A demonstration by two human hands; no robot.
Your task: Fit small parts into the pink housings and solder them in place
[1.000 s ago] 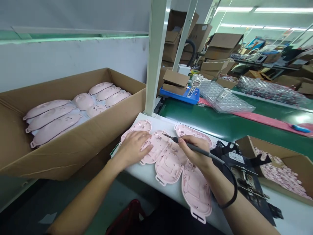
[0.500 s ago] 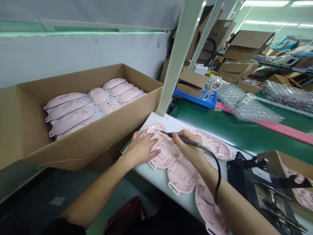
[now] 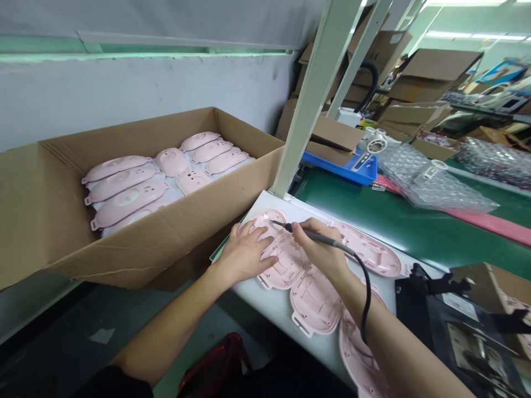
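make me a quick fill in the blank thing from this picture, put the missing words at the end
1. The corded tool is gripped in the person's ____ hand.
2. The other hand is spread over shells coloured ____.
3. The large box holding more shells is made of ____.
4. Beyond the upright post, the tray on the green surface is coloured ____.

Missing words: right; pink; cardboard; blue
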